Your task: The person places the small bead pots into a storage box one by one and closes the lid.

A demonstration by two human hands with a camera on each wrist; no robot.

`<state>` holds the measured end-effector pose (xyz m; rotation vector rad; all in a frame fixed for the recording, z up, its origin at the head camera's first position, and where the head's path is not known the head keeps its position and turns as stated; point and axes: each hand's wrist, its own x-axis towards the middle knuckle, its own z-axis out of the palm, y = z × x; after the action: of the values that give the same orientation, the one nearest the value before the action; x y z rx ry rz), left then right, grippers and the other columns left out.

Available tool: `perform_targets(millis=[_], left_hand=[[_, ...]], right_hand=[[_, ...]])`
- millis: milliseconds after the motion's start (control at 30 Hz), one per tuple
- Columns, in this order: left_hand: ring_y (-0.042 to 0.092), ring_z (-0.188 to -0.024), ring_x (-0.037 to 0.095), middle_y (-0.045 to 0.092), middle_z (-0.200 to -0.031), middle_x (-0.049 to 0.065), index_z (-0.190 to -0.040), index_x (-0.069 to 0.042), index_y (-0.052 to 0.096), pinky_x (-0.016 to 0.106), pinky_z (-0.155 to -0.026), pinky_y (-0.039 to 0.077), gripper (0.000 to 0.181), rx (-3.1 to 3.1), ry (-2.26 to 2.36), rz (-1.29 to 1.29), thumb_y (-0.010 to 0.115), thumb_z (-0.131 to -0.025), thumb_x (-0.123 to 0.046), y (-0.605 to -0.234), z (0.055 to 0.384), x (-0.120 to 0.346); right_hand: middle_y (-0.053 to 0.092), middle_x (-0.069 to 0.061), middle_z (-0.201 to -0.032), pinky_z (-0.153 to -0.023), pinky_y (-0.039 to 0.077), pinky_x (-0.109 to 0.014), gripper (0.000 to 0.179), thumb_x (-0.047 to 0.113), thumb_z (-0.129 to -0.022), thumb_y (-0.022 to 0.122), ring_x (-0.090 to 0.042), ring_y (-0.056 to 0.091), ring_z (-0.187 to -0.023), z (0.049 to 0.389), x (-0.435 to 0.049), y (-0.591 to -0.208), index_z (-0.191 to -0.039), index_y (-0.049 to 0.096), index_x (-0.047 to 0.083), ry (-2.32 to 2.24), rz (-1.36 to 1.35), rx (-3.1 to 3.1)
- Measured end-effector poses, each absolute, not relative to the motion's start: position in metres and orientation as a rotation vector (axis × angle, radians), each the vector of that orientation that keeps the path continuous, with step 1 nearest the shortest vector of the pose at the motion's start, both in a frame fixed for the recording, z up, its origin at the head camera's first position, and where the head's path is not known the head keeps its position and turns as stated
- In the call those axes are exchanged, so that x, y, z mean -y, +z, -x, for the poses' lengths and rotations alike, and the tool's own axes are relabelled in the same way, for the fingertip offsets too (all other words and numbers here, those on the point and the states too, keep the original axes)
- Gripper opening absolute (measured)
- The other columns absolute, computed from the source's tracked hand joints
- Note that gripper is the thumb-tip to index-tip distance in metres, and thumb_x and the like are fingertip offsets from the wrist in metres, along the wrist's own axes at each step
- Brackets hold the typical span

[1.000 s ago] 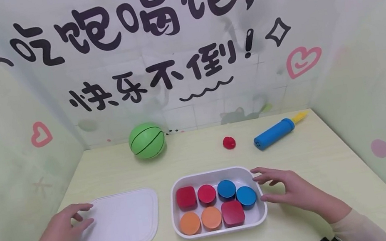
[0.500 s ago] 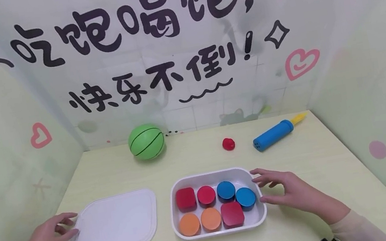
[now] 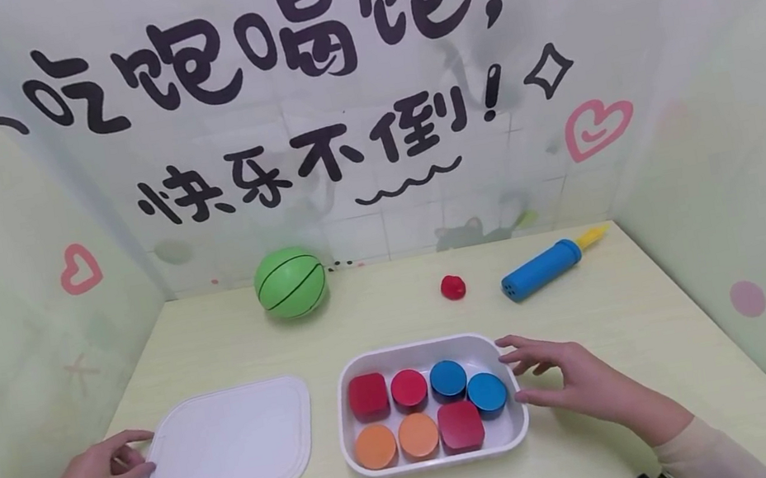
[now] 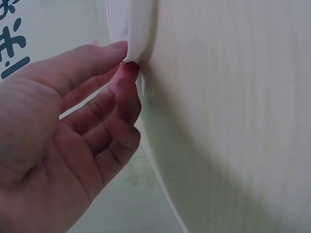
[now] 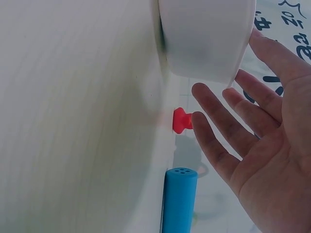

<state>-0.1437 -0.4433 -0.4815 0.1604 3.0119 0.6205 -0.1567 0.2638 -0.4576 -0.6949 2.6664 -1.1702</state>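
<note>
At the left of the head view lies a flat white lid [image 3: 228,447] with rounded corners. My left hand [image 3: 100,476] is at its left edge; in the left wrist view the thumb and index finger of the left hand [image 4: 82,111] pinch the white lid's edge [image 4: 141,29]. In the middle stands a white plastic box [image 3: 441,462], open at the top. My right hand [image 3: 566,377] is beside its right end, fingertips right at the rim, fingers loosely extended. The right wrist view shows the box's outer wall [image 5: 206,41] above the right hand's spread fingers [image 5: 221,126].
Inside the box are two red square blocks [image 3: 461,427], a red round one [image 3: 409,388], two blue round ones [image 3: 487,392] and two orange round ones [image 3: 418,436]. Behind it are a green ball [image 3: 290,283], a small red object [image 3: 453,287] and a blue hand pump [image 3: 544,269].
My left hand has moved left, from over the lid to its left edge, and now pinches it. The lid has shifted slightly left. My right hand stays at the box's rim.
</note>
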Motion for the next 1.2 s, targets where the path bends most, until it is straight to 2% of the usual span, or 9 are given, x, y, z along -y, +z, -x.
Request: perform_targets(millis=[233, 433, 600, 833, 933, 1100, 1200], left_hand=[[0.057, -0.063, 0.001, 0.069, -0.081, -0.003, -0.131, -0.001, 0.062, 0.024, -0.056, 0.05, 0.047, -2.948, 0.748, -0.081, 0.079, -0.089, -0.014, -0.481, 0.143, 0.442], [0.064, -0.065, 0.01, 0.076, -0.09, 0.0, -0.14, 0.002, 0.054, 0.027, -0.057, 0.053, 0.05, -2.814, 1.021, -0.026, 0.072, -0.096, -0.015, -0.49, 0.141, 0.456], [0.067, -0.067, 0.015, 0.078, -0.094, -0.004, -0.147, -0.008, 0.052, 0.029, -0.059, 0.055, 0.049, -2.676, 1.264, -0.074, 0.067, -0.1, -0.012, -0.49, 0.139, 0.464], [0.075, -0.089, 0.01, 0.08, -0.107, -0.004, -0.157, -0.004, 0.04, 0.032, -0.073, 0.063, 0.056, -2.595, 1.448, -0.119, 0.059, -0.105, -0.011, -0.479, 0.132, 0.459], [0.074, -0.095, 0.006, 0.078, -0.111, -0.009, -0.158, -0.006, 0.04, 0.028, -0.079, 0.062, 0.056, -2.604, 1.467, -0.08, 0.058, -0.106, -0.015, -0.474, 0.13, 0.459], [0.072, -0.096, 0.001, 0.075, -0.111, -0.016, -0.159, -0.01, 0.04, 0.022, -0.081, 0.06, 0.053, -2.55, 1.62, -0.075, 0.053, -0.108, -0.013, -0.471, 0.131, 0.459], [0.072, -0.096, 0.002, 0.076, -0.113, -0.014, -0.158, -0.015, 0.042, 0.023, -0.08, 0.061, 0.051, -2.382, 1.871, -0.131, 0.048, -0.109, -0.006, -0.471, 0.132, 0.459]], right_hand=[[0.072, 0.003, -0.131, -0.092, 0.061, -0.041, 0.074, 0.035, -0.089, 0.082, -0.019, 0.071, -0.11, 0.157, -0.264, -0.46, -0.153, 0.05, 0.015, -1.176, 0.697, -2.666], [0.072, 0.004, -0.131, -0.092, 0.061, -0.041, 0.074, 0.036, -0.089, 0.082, -0.019, 0.071, -0.11, 0.157, -0.264, -0.46, -0.153, 0.05, 0.017, -1.176, 0.684, -2.665], [0.071, 0.005, -0.132, -0.092, 0.061, -0.038, 0.072, 0.036, -0.089, 0.082, -0.018, 0.071, -0.11, 0.157, -0.265, -0.461, -0.152, 0.051, 0.019, -1.178, 0.679, -2.66], [0.071, 0.004, -0.132, -0.092, 0.061, -0.036, 0.072, 0.036, -0.089, 0.082, -0.019, 0.07, -0.111, 0.156, -0.265, -0.461, -0.152, 0.051, 0.02, -1.178, 0.671, -2.655], [0.071, 0.004, -0.131, -0.091, 0.061, -0.035, 0.073, 0.035, -0.089, 0.082, -0.02, 0.07, -0.111, 0.156, -0.265, -0.461, -0.153, 0.05, 0.019, -1.181, 0.666, -2.65], [0.071, 0.004, -0.132, -0.091, 0.061, -0.036, 0.072, 0.036, -0.089, 0.082, -0.02, 0.07, -0.111, 0.155, -0.265, -0.461, -0.153, 0.051, 0.02, -1.185, 0.657, -2.652], [0.071, 0.004, -0.132, -0.091, 0.061, -0.036, 0.072, 0.036, -0.089, 0.082, -0.019, 0.07, -0.111, 0.156, -0.265, -0.461, -0.152, 0.051, 0.02, -1.185, 0.66, -2.657]])
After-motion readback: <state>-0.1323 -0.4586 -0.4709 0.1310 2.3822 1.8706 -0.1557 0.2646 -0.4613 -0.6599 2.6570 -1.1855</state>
